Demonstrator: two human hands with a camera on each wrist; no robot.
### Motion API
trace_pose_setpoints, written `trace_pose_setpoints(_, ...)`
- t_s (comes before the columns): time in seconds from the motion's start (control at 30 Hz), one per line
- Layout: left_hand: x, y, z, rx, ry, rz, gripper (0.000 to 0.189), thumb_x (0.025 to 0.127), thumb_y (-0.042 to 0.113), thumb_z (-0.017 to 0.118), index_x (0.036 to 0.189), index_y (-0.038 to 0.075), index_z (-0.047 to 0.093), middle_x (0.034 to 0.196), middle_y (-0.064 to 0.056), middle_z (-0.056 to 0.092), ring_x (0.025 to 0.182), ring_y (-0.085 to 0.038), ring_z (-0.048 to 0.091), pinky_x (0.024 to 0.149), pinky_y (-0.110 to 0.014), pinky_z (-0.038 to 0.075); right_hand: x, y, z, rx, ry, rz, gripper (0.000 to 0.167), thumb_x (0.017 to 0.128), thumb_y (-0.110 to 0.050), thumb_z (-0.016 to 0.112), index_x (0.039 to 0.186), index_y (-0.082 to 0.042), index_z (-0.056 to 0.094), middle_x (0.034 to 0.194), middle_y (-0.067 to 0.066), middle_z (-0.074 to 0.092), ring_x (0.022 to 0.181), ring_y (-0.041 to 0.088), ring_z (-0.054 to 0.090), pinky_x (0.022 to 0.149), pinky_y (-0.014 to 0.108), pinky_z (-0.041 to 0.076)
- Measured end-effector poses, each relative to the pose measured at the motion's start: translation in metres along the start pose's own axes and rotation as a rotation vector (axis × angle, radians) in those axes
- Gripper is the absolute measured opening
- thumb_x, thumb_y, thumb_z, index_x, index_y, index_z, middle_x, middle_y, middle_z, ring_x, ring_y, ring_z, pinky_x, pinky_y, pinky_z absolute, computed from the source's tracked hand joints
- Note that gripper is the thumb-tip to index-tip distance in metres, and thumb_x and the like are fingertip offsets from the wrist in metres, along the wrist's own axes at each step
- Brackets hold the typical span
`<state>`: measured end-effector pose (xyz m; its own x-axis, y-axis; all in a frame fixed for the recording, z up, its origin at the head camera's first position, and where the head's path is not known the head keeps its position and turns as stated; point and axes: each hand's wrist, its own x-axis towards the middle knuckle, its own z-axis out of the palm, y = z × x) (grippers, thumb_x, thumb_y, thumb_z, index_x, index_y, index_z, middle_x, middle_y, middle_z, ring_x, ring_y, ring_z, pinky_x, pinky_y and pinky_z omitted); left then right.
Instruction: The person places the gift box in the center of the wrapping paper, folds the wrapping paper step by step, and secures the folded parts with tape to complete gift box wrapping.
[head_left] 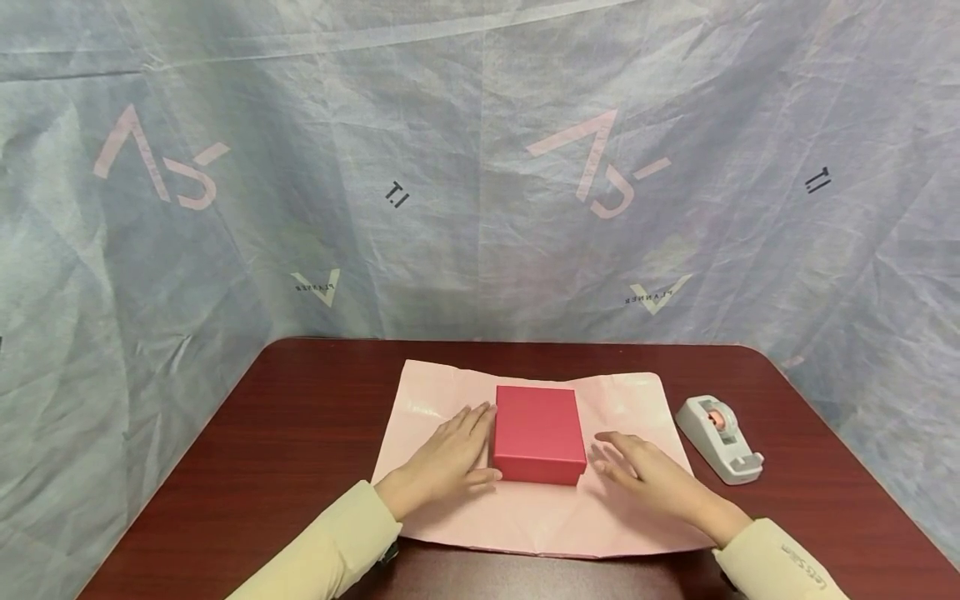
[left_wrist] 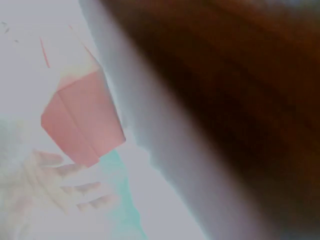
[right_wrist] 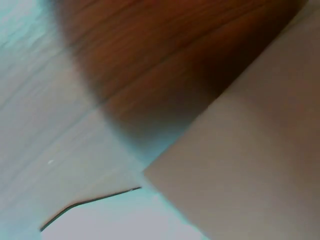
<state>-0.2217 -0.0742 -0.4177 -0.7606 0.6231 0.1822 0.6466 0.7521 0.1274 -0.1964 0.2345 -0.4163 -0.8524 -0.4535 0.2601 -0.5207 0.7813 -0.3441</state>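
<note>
A red square box (head_left: pixel 538 425) with its lid on sits near the middle of a creased pale pink sheet of paper (head_left: pixel 450 512). My left hand (head_left: pixel 446 462) lies along the box's left side, fingers extended and fingertips at its edge. On the other side, my right hand (head_left: pixel 647 475) hovers over the paper with loosely bent fingers, a small gap from the box. The washed-out left wrist view shows the box (left_wrist: pixel 85 117) and a faint hand below it. In the blurred right wrist view I make out no hand.
A white tape dispenser (head_left: pixel 720 437) with a roll of tape stands right of the paper. All this is on a dark red-brown wooden table (head_left: pixel 300 425). Grey printed fabric (head_left: pixel 465 167) hangs behind and at both sides.
</note>
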Motion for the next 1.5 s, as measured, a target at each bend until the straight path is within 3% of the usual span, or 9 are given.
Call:
trace_pose_setpoints(0.2,0.006,0.002,-0.004,0.044,0.070,0.056,0.080,0.087,0.056,0.046,0.141,0.000,0.029,0.146,-0.017,0.030,0.134,-0.036,0.029,0.106,-0.047,0.029,-0.005,0.017,-0.008,-0.086,0.153,0.011,0.029,0.087,-0.011,0.059,0.113,0.001,0.056,0.110,0.015,0.063,0.104,0.032,0.058,0.087,0.047,0.044)
trace_pose_setpoints(0.43,0.012,0.007,-0.001,0.060,0.049,0.039,0.073,0.090,0.056,0.040,0.141,0.004,0.033,0.148,-0.015,0.029,0.134,-0.040,0.028,0.105,-0.047,0.030,-0.013,0.049,-0.019,-0.174,0.284,-0.020,0.031,0.076,0.005,0.064,0.105,0.010,0.053,0.102,0.027,0.060,0.093,0.040,0.058,0.080,0.051,0.043)
trace_pose_setpoints(0.83,0.013,0.006,0.003,0.105,0.050,0.047,0.070,0.091,0.054,0.041,0.140,0.005,0.034,0.148,-0.014,0.029,0.132,-0.041,0.030,0.106,-0.047,0.030,-0.028,0.073,-0.020,-0.154,0.168,0.055,0.041,0.073,0.021,0.049,0.113,0.017,0.042,0.098,0.034,0.057,0.088,0.042,0.060,0.073,0.049,0.047)
trace_pose_setpoints(1.03,0.012,0.005,0.003,0.095,0.033,0.034,0.070,0.092,0.054,0.039,0.141,0.005,0.033,0.149,-0.014,0.027,0.134,-0.040,0.027,0.107,-0.046,0.027,-0.031,0.078,-0.020,-0.130,0.133,0.090,0.055,0.069,0.023,0.052,0.121,0.013,0.036,0.108,0.033,0.057,0.074,0.031,0.062,0.062,0.038,0.048)
trace_pose_setpoints(1.17,0.011,0.006,0.002,0.087,0.012,0.022,0.070,0.092,0.055,0.036,0.142,0.006,0.031,0.150,-0.013,0.024,0.135,-0.040,0.025,0.108,-0.046,0.025,-0.032,0.080,-0.023,-0.117,0.154,0.088,0.060,0.069,0.020,0.060,0.124,0.010,0.035,0.111,0.031,0.058,0.072,0.032,0.063,0.060,0.039,0.047)
trace_pose_setpoints(1.27,0.011,0.005,0.002,0.085,0.014,0.021,0.070,0.092,0.054,0.037,0.142,0.006,0.031,0.150,-0.013,0.024,0.135,-0.040,0.025,0.109,-0.046,0.025,-0.032,0.082,-0.025,-0.106,0.187,0.048,0.062,0.069,0.016,0.065,0.123,0.009,0.036,0.108,0.029,0.060,0.086,0.040,0.062,0.067,0.044,0.049)
trace_pose_setpoints(1.37,0.010,0.005,0.002,0.085,0.016,0.021,0.070,0.092,0.055,0.036,0.142,0.006,0.030,0.150,-0.012,0.023,0.135,-0.040,0.025,0.109,-0.046,0.025,-0.032,0.083,-0.028,-0.095,0.197,0.049,0.057,0.073,0.010,0.066,0.123,0.008,0.039,0.107,0.025,0.062,0.093,0.036,0.062,0.072,0.027,0.050)
trace_pose_setpoints(1.43,0.010,0.005,0.002,0.083,0.015,0.019,0.070,0.092,0.055,0.037,0.142,0.007,0.030,0.151,-0.012,0.023,0.135,-0.041,0.025,0.108,-0.046,0.025,-0.032,0.084,-0.029,-0.071,0.197,0.059,0.050,0.078,0.004,0.064,0.123,0.007,0.042,0.107,0.022,0.064,0.097,0.025,0.063,0.076,0.011,0.045)
trace_pose_setpoints(1.5,0.009,0.005,0.002,0.084,0.012,0.018,0.070,0.092,0.055,0.037,0.142,0.007,0.030,0.151,-0.012,0.023,0.135,-0.041,0.025,0.109,-0.046,0.025,-0.032,0.085,-0.030,-0.012,0.167,0.086,0.042,0.084,-0.002,0.060,0.122,0.006,0.046,0.108,0.021,0.064,0.098,0.010,0.061,0.074,0.005,0.040)
